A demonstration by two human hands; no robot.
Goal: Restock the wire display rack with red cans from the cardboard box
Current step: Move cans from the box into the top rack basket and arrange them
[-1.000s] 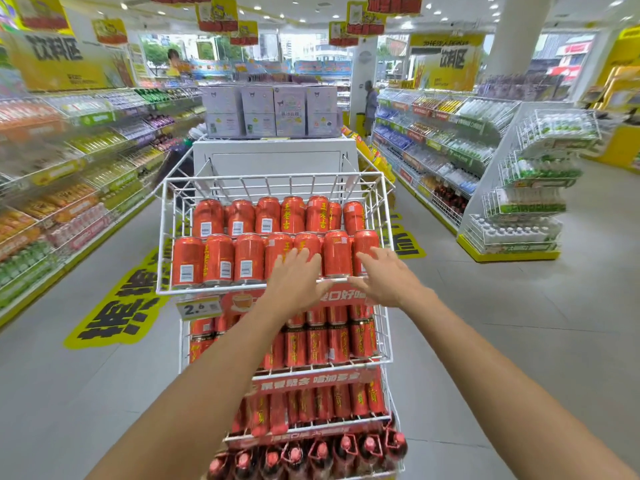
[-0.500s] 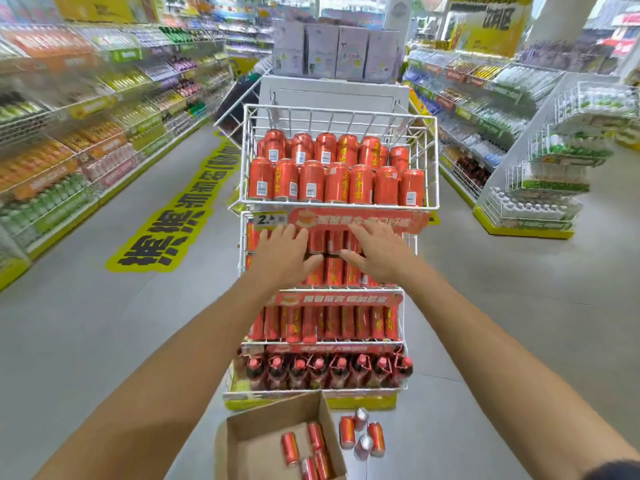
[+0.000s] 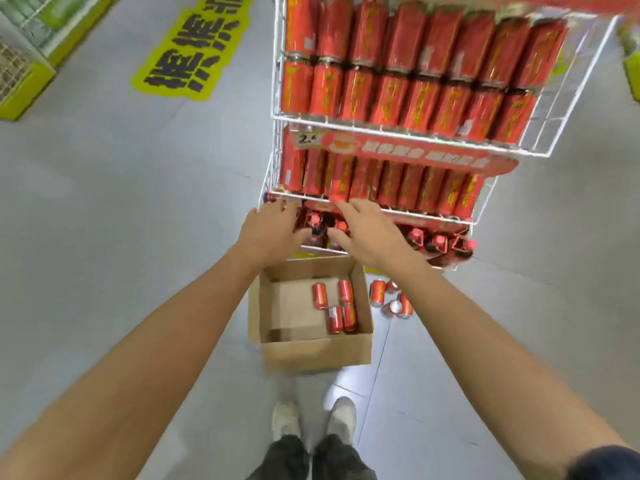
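1. Rack [image 3: 550, 147]: stocked cans [image 3: 398, 64] on upper tiers, bottles [image 3: 433, 242] on btm tier.
2. Box [image 3: 315, 355]: on floor [image 3: 104, 237], directly in front of rack base.
3. Four boxed cans [image 3: 341, 308]: in box, R half.
4. Loose cans [image 3: 389, 299]: on floor, just R of box.
5. L hand [image 3: 266, 233], R hand [image 3: 367, 233]: side by side, before lower tiers.

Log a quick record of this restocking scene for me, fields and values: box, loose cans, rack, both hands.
box: cardboard box open on the floor before the rack
in box: four red cans, lying at its right side
floor cans: a few, right of the box
rack tiers: visible ones look full
left hand: open, empty, at the lower tiers
right hand: open, empty, alongside
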